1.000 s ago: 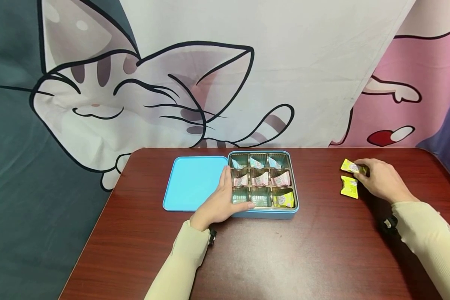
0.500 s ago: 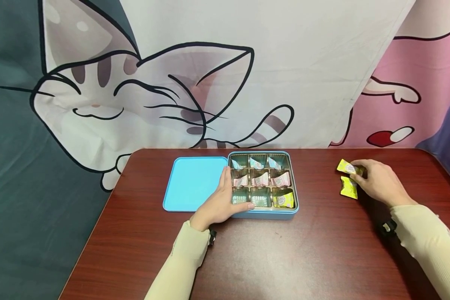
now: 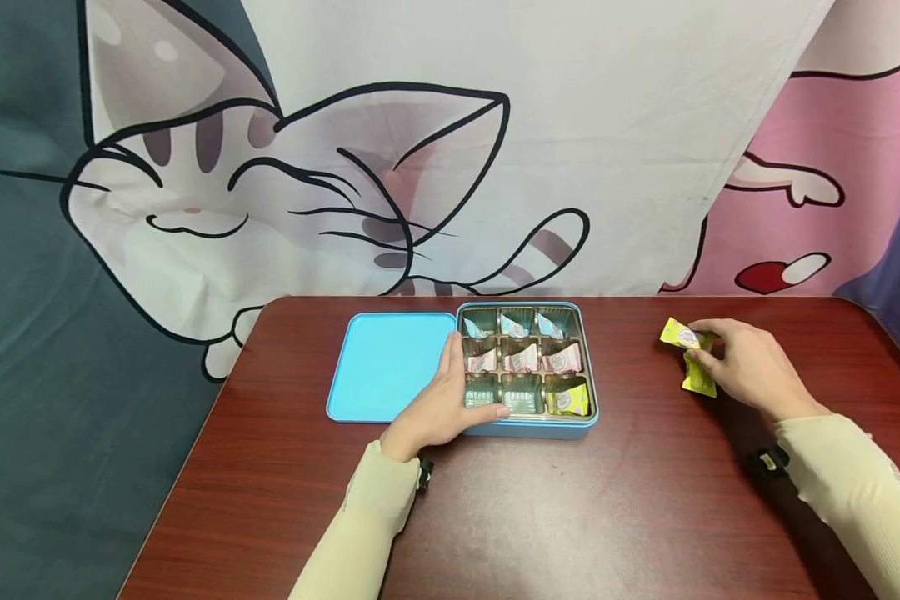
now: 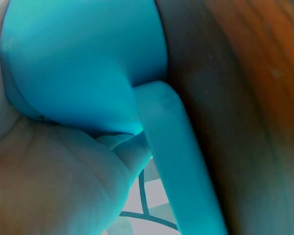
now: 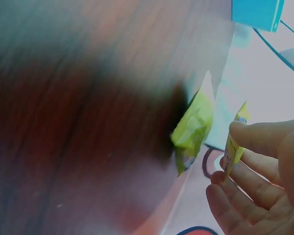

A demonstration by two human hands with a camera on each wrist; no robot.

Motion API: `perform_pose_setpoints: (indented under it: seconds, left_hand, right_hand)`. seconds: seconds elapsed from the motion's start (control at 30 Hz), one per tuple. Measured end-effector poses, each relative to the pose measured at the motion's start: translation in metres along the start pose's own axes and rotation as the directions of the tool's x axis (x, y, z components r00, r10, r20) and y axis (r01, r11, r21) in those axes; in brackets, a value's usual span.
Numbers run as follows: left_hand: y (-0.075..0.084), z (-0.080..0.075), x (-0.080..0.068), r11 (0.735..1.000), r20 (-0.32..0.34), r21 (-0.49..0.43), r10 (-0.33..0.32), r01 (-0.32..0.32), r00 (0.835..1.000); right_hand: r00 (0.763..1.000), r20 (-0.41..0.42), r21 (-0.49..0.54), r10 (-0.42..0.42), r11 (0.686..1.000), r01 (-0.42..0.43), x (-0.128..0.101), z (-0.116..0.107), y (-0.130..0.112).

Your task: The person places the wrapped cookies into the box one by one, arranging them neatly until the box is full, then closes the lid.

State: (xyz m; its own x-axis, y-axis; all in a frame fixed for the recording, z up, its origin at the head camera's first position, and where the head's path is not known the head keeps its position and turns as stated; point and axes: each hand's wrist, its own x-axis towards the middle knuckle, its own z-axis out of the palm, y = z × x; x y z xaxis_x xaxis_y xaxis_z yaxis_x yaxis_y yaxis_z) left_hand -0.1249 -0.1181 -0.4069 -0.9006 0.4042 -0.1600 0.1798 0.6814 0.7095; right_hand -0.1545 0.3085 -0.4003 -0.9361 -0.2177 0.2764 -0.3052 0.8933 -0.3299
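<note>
My left hand [image 3: 437,410] lies against the left side and front edge of a blue tin box [image 3: 531,429], fingers straight and thumb along the front rim. The box has a gold divided tray. Blue-and-white wrapped sweets fill its back row, pink ones the middle row; in the front row, only the right compartment holds a yellow sweet [image 3: 567,400]. Far to the right, my right hand [image 3: 753,367] pinches a yellow wrapped sweet [image 3: 677,334] between thumb and fingers, raised off the table in the right wrist view. Another yellow sweet [image 3: 697,380] lies beneath, partly hidden by that hand.
The blue lid [image 3: 390,367] lies flat on the dark red wooden table [image 3: 570,517], left of the box. A curtain [image 3: 607,150] printed with cartoon cats hangs behind the table's back edge. Each wrist wears a small black device.
My right hand has moved a little to the left with the pinched yellow sweet, now covering part of the other one. The left hand and the box have stayed in place.
</note>
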Motion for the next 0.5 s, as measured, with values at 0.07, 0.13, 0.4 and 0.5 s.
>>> perform_pose_setpoints:
  seconds: [0.07, 0.13, 0.4, 0.5]
  left_hand:
    - [0.000, 0.000, 0.000, 1.000, -0.002, 0.001, 0.000, 0.000, 1.000]
    - [0.001, 0.000, 0.000, 1.000, -0.002, 0.004, -0.002, 0.002, 1.000]
    - [0.000, -0.001, 0.000, 1.000, -0.005, 0.009, 0.003, -0.003, 1.000]
    - [0.000, -0.001, 0.000, 1.000, -0.003, 0.018, 0.005, -0.005, 1.000]
  right_hand:
    - [1.000, -0.002, 0.004, -0.007, 1.000, 0.007, 0.000, 0.000, -0.003]
    - [1.000, -0.003, 0.007, -0.007, 1.000, 0.007, 0.001, 0.000, -0.006]
    - [1.000, -0.002, 0.022, -0.012, 1.000, 0.012, 0.000, 0.000, -0.017]
    - [1.000, -0.005, 0.033, -0.017, 0.999, 0.017, -0.001, 0.001, -0.022]
